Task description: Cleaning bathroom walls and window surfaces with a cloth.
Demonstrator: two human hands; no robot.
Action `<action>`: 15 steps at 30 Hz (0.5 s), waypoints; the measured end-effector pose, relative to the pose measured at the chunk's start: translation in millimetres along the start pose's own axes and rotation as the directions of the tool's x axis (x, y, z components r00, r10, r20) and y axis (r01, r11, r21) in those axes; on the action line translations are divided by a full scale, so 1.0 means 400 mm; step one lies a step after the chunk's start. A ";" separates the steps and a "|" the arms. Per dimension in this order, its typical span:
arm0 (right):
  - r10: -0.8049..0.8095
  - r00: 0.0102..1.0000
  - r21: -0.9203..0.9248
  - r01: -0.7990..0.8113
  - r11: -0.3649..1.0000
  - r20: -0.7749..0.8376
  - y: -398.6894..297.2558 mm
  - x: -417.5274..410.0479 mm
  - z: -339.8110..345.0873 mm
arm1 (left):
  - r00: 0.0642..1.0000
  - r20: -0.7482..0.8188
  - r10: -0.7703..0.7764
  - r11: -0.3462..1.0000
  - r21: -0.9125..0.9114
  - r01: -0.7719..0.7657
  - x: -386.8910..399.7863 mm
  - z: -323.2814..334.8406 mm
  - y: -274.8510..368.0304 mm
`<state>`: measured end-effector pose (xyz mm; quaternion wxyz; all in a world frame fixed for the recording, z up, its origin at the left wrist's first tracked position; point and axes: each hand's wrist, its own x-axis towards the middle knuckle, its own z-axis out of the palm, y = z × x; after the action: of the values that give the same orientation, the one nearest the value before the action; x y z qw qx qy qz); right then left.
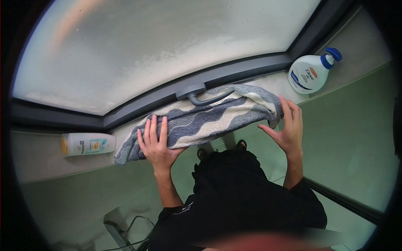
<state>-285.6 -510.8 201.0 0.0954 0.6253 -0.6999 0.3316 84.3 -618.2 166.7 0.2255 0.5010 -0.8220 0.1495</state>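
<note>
A folded towel (207, 122) with wavy blue-grey and cream stripes lies along the window sill, its front edge overhanging. My left hand (158, 149) rests on its left part with fingers spread, the thumb at the front edge. My right hand (287, 125) is at the towel's right end, fingertips by the cloth and thumb held apart; whether it touches is hard to tell. The grey window handle (210, 98) lies over the towel's back edge. My palms' undersides are hidden.
A white Pantene bottle (89, 144) lies on the sill at the left. A white Dove pump bottle (309, 73) with a blue pump is at the right. Behind runs the dark window frame (138, 108) with frosted glass. A metal fixture with a hose (138, 218) shows at lower left.
</note>
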 end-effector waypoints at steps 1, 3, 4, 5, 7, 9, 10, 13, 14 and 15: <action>0.012 1.000 -0.014 -0.012 1.000 0.000 0.013 -0.019 0.006 | 1.000 -0.002 0.008 1.000 0.002 -0.008 0.001 0.004 0.002; 0.291 0.956 0.074 -0.293 0.953 0.037 0.034 -0.062 0.030 | 1.000 -0.006 0.016 1.000 -0.002 -0.016 0.000 0.008 0.008; 0.300 0.953 0.067 -0.302 0.951 0.034 0.035 -0.069 0.024 | 1.000 -0.012 0.012 1.000 0.008 -0.012 -0.003 0.009 0.008; 0.342 0.938 0.120 -0.347 0.930 0.064 0.036 -0.063 0.013 | 1.000 -0.010 0.020 1.000 0.001 -0.020 -0.003 0.010 0.008; 0.394 0.914 0.163 -0.405 0.900 0.092 0.038 -0.054 -0.015 | 1.000 -0.025 0.019 1.000 0.012 -0.018 -0.006 0.006 0.008; 0.563 0.797 0.461 -0.594 0.660 0.220 0.062 -0.036 -0.047 | 0.999 -0.033 0.023 1.000 0.003 -0.022 -0.007 0.001 0.007; 0.562 0.818 0.587 -0.517 0.623 0.124 0.055 -0.020 -0.051 | 0.999 -0.041 0.019 1.000 0.004 -0.019 -0.010 0.004 0.007; 0.207 0.871 0.336 -0.052 0.940 -0.446 0.052 0.035 -0.014 | 0.999 -0.042 0.033 0.999 0.004 -0.033 -0.012 0.012 0.002; -0.006 0.888 0.057 0.036 0.998 -0.460 0.036 0.061 -0.019 | 0.999 -0.041 0.034 0.999 0.003 -0.034 -0.016 0.009 0.004; -0.005 0.885 0.052 0.033 0.998 -0.466 0.038 0.072 -0.014 | 0.998 -0.048 0.032 0.999 -0.004 -0.032 -0.014 0.011 0.000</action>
<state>-307.1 -530.8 215.8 0.2452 0.5371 -0.6404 0.4911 85.5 -616.1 160.1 0.2442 0.4834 -0.8247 0.1631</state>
